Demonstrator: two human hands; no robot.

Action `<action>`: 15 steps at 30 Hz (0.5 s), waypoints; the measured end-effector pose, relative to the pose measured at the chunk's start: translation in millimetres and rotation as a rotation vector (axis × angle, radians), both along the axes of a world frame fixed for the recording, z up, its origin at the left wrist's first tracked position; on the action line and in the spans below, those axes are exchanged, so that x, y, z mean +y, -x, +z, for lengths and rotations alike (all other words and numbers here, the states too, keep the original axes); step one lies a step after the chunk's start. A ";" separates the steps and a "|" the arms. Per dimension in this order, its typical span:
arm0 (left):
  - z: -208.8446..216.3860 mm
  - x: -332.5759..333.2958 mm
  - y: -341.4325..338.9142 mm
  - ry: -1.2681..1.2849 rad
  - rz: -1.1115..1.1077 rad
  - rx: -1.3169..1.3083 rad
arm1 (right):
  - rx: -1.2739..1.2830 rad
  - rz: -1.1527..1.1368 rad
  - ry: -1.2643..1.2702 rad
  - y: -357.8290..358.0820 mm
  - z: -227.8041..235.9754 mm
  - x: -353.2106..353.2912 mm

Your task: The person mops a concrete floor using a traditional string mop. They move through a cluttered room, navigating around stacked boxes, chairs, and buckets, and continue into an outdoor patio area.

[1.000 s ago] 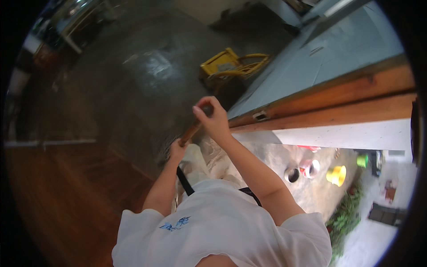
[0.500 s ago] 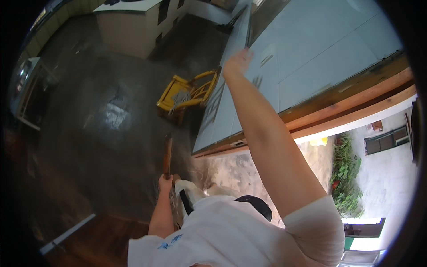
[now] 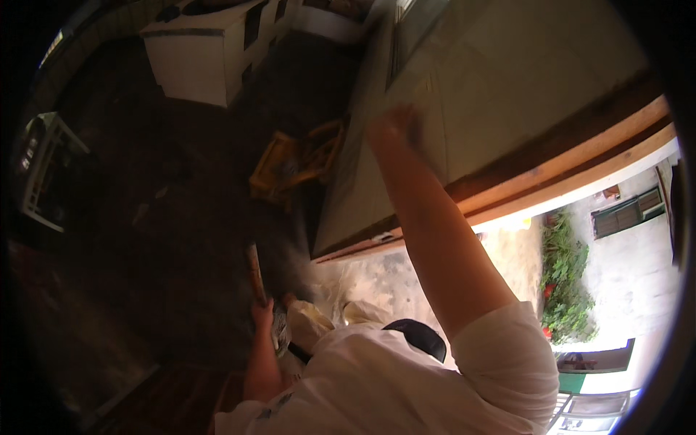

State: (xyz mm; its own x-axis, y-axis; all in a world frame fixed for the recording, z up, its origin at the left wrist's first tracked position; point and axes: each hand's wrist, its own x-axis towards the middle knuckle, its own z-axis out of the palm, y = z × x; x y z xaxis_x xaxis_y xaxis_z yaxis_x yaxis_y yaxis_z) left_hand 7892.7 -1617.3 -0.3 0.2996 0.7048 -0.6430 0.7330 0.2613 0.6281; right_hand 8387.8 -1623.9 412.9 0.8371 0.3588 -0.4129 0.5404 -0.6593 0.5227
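My left hand (image 3: 262, 313), low and left of my body, is closed round a wooden stick (image 3: 254, 270) that looks like a tool handle. The stick's upper end points away from me; what hangs below my hand is hard to make out. My right arm stretches up and forward to the pale tiled wall (image 3: 478, 94). At its end my right hand (image 3: 394, 129) is close to the wall, smeared by motion and dim, so its fingers cannot be read. Whether it touches the wall is unclear.
A yellow wooden chair (image 3: 279, 163) stands on the dark floor against the wall. Farther off is a white stove-like block (image 3: 192, 65). A pale metal frame (image 3: 43, 181) stands at far left. On my right a wooden door frame (image 3: 551, 174) opens to a bright yard with plants (image 3: 562, 283).
The room has turned much darker, while the yard stays bright. My right hand has come slightly down along the wall. The stick in my left hand has shifted left and lower.
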 end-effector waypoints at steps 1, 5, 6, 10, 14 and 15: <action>20.0 5.2 -6.4 0.036 -0.108 0.085 | 0.129 0.007 -0.089 5.9 -13.1 -0.1; 69.6 -24.3 3.2 0.016 -0.138 -0.064 | 0.841 0.265 -0.972 123.9 -133.5 -7.8; 37.9 -21.3 19.6 -0.120 -0.239 0.009 | 1.149 0.215 -1.112 193.9 -104.1 -8.7; -13.7 -51.1 73.8 0.015 -0.278 -0.144 | 1.633 0.048 -1.356 324.8 -99.0 -90.4; 1.1 -119.7 80.4 -0.002 -0.583 -0.129 | 1.552 0.063 -1.407 339.5 -85.9 -190.2; -2.7 -141.1 78.7 -0.164 -0.641 -0.118 | 1.512 0.107 -1.503 347.7 -87.0 -215.6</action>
